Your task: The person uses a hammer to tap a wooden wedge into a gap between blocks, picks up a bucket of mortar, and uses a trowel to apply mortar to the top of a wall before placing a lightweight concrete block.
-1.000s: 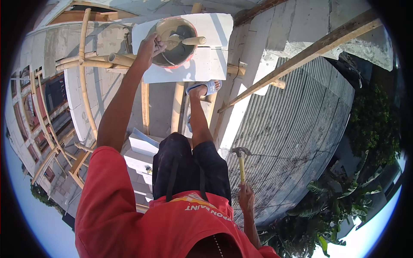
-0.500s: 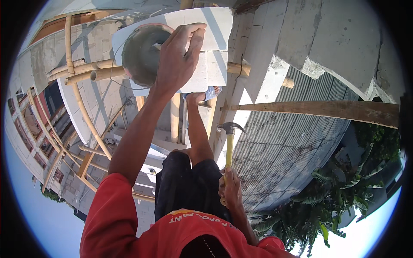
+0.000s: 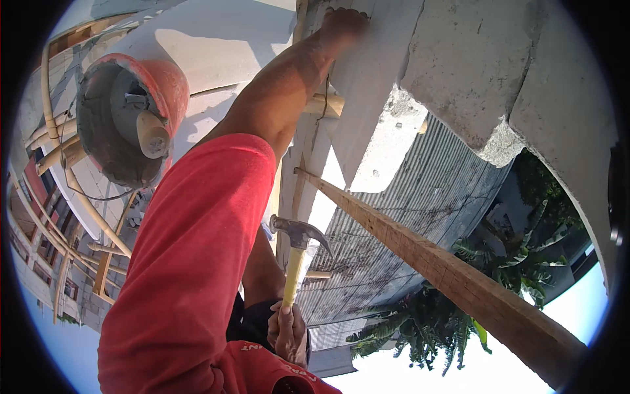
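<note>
My right hand point(image 3: 287, 331) is closed round the yellow handle of a claw hammer point(image 3: 298, 240), whose dark head points up in front of my lap. My left arm reaches far forward across the view. At its end my left hand point(image 3: 344, 27) is at the pale block wall point(image 3: 377, 59); its fingers are blurred and partly hidden, so its grip does not show. To the left of that arm is a red bucket point(image 3: 172, 88), crusted with grey mortar. Inside it stands a round, pale handle end point(image 3: 153, 136).
A long wooden beam point(image 3: 420, 253) slants across the right side. Beyond it lie a corrugated roof point(image 3: 394, 230) and leafy plants point(image 3: 426, 328). Bamboo scaffold poles point(image 3: 98, 210) cross at the left. Broken concrete edges point(image 3: 499, 141) jut out at the upper right.
My left hand has gone from above the bucket forward and right to the wall. The view has turned and shifted, with the bucket now farther left. My right hand still holds the hammer.
</note>
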The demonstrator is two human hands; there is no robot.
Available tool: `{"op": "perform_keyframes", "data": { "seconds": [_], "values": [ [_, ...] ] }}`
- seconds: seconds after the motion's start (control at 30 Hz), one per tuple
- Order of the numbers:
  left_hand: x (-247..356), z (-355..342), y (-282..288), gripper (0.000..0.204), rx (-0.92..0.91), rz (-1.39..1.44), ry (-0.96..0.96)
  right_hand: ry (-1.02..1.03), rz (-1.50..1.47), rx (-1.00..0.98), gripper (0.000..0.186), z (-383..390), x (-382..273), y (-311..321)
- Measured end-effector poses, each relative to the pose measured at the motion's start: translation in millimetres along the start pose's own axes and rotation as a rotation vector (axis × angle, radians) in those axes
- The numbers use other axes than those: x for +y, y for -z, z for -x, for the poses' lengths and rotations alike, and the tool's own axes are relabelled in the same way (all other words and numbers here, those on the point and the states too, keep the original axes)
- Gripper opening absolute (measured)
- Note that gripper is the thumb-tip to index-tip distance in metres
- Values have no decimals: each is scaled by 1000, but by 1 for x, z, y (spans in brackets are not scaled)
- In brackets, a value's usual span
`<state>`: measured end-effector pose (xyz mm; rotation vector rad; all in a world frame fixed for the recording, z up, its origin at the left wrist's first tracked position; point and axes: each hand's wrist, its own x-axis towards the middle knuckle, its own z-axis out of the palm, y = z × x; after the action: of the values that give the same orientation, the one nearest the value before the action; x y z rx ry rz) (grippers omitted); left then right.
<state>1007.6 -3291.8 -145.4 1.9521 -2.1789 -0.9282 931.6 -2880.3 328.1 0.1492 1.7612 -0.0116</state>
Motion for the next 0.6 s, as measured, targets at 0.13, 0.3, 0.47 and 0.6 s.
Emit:
{"op": "perform_keyframes", "data": {
  "seconds": [0.13,0.3,0.47,0.6],
  "values": [
    [1,-33,-38,35,-27,104,-52,-5,-37,66,44,-4,-13,-7],
    [-29,-36,-80,25,325,200,-106,-124,-67,28,40,2,-22,-3],
    [2,-33,-44,20,147,185,-12,-82,-57,51,45,-10,-18,-4],
    [-3,-29,-31,20,-40,252,35,-85,-81,32,43,-2,-24,-3]
  ]
}}
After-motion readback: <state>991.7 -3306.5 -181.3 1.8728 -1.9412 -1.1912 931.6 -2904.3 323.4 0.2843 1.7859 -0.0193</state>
